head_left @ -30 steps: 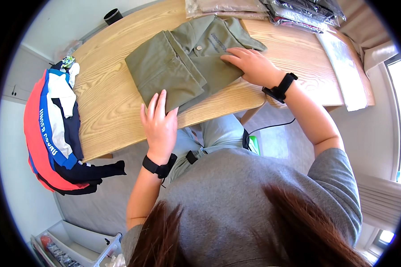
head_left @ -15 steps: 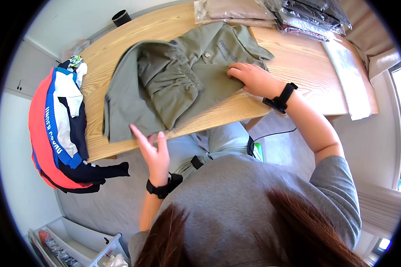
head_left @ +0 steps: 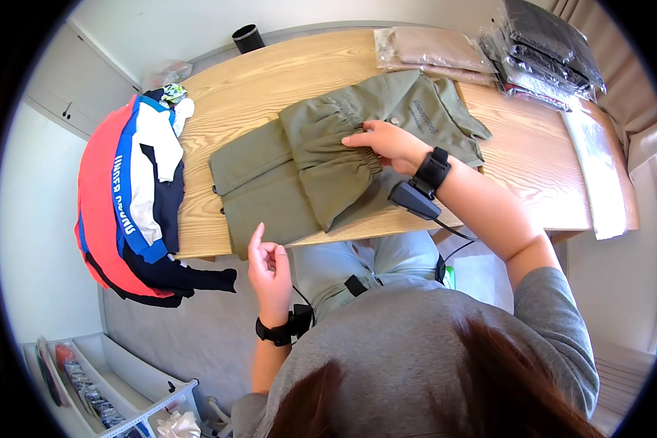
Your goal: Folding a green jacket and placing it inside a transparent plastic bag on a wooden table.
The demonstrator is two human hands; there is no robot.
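An olive-green jacket (head_left: 263, 208) with a collar, a snap button and printed chest lettering lies partly folded on the wooden table (head_left: 219, 95). Its gathered elastic edge (head_left: 343, 120) runs across the middle of the bundle. My right hand (head_left: 394, 146) rests on this gathered part, fingers reaching left over the cloth and not visibly gripping it. Just off the table's front edge, my left hand (head_left: 269, 270) is raised by the jacket's near left corner. Its index finger points up, the other fingers are loosely bent, and it holds nothing.
Red, blue, white and black clothes (head_left: 117, 190) hang over the table's left end. Bagged beige garments (head_left: 438, 51) and a stack of bagged dark garments (head_left: 547, 47) occupy the far right, near clear plastic bags (head_left: 598, 175). A black bin (head_left: 248, 38) stands behind; a white divided crate (head_left: 135, 387) is lower left.
The jacket's left portion, lifted and bent before, now lies flat with a straight fold. My right hand has moved left onto the gathered edge, and my left hand has come away from the cloth.
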